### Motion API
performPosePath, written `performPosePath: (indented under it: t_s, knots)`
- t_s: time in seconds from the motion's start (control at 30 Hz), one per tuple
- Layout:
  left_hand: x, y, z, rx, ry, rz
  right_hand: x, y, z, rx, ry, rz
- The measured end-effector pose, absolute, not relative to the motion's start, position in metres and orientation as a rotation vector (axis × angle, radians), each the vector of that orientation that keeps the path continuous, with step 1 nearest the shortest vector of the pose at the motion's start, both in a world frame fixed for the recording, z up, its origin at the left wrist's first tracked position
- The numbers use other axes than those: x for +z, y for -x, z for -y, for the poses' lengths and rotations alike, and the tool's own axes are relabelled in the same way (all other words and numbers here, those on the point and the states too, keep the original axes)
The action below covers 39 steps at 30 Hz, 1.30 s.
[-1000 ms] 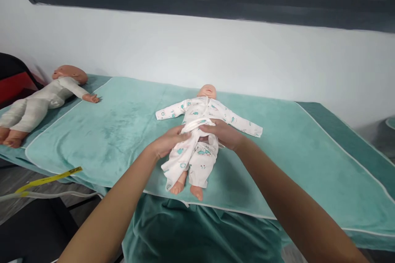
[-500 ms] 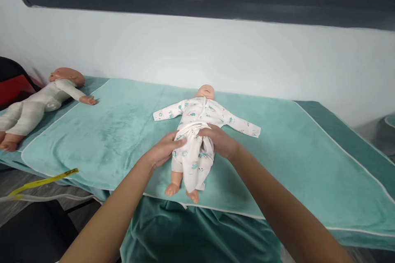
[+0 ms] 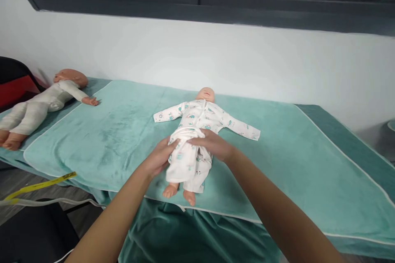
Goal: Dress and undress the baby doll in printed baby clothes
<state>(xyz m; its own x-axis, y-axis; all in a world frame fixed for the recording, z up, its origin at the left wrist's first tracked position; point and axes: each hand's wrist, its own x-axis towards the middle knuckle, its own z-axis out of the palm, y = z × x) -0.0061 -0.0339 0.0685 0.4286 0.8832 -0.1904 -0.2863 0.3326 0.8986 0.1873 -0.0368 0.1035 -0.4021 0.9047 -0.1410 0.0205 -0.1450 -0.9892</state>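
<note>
A baby doll (image 3: 206, 94) lies on its back, head toward the wall, feet toward me. It wears a white printed romper (image 3: 200, 113) with both sleeves spread sideways. My left hand (image 3: 162, 154) grips the edge of the romper's leg part at the doll's hip, thumb on top. My right hand (image 3: 212, 143) pinches the bunched cloth near the waist from the other side. Both legs are covered by the cloth, and the bare feet (image 3: 189, 197) stick out below. Some of the fingers are hidden under the cloth.
A green blanket (image 3: 293, 172) covers the table, which stands against a white wall below a window. A second doll (image 3: 49, 100) in white lies at the left. A yellow strap (image 3: 40, 185) and a black chair (image 3: 37, 230) are at the lower left.
The romper's front cloth has been drawn left over the doll's leg on the left, covering it to the ankle. Both hands have shifted slightly left with it.
</note>
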Motion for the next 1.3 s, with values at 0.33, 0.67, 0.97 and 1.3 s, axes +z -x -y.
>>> performPosePath:
  t_s: [0.33, 0.67, 0.97, 1.3]
  knots:
    - [0.072, -0.007, 0.036, 1.054, -0.662, -0.661, 0.103, -0.185, 0.042, 1.751, 1.129, 1.539]
    - [0.091, -0.012, 0.138, 1.201, -0.507, -1.082, 0.094, -0.167, 0.044, 1.11, 1.339, 2.102]
    - [0.029, -0.002, 0.199, 1.314, -0.175, -1.293, 0.083, -0.159, 0.059, 0.764, 1.49, 2.532]
    - [0.023, 0.009, 0.165, 1.15, -0.44, -1.214, 0.077, -0.159, 0.057, 0.844, 1.471, 2.424]
